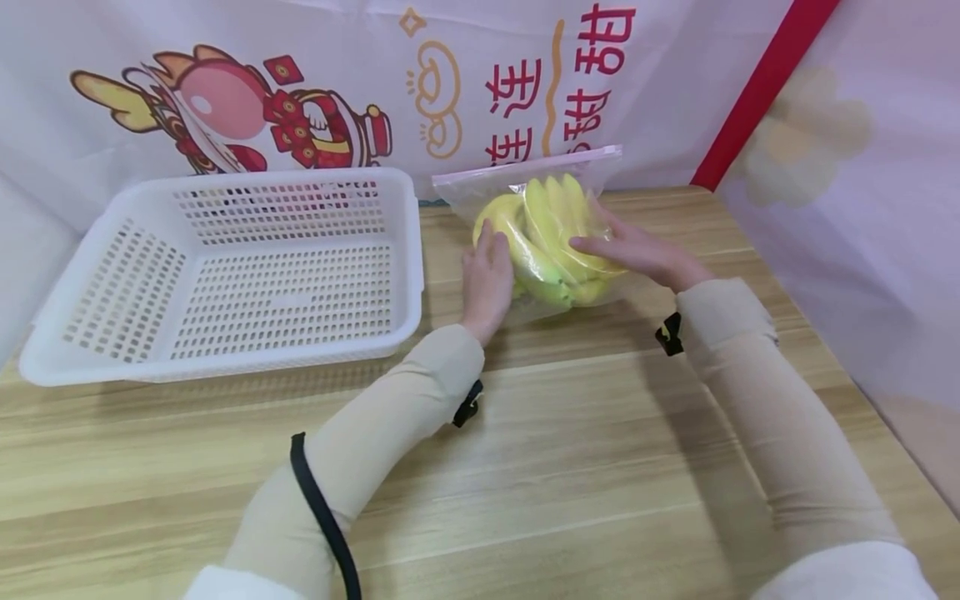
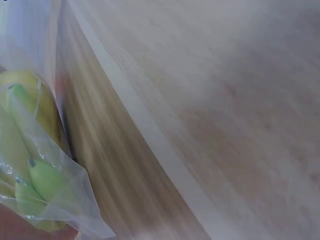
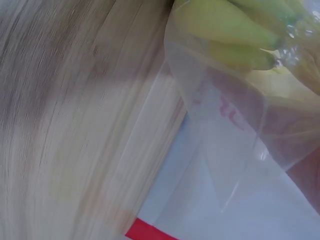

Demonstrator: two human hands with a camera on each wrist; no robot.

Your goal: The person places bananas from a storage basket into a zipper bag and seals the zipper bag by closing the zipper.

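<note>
A clear zip bag (image 1: pixel 465 190) with a pinkish zip strip along its top holds yellow bananas (image 1: pixel 555 225) with greenish ends. My left hand (image 1: pixel 487 279) grips the bag's left side, fingers over the front. On the other side my right hand (image 1: pixel 637 248) holds the bag, its thumb across the front and its other fingers mostly hidden. Green banana tips (image 2: pixel 47 180) show through the plastic in the left wrist view. In the right wrist view, bananas (image 3: pixel 230 25) fill the upper right, with loose plastic below them.
A white perforated basket (image 1: pixel 408 258) stands on the wooden table (image 1: pixel 570 467), left of the bag. Behind it hangs a white printed cloth (image 1: pixel 465 33) with a red band (image 1: pixel 772 83). Another pale cloth runs along the table's right edge.
</note>
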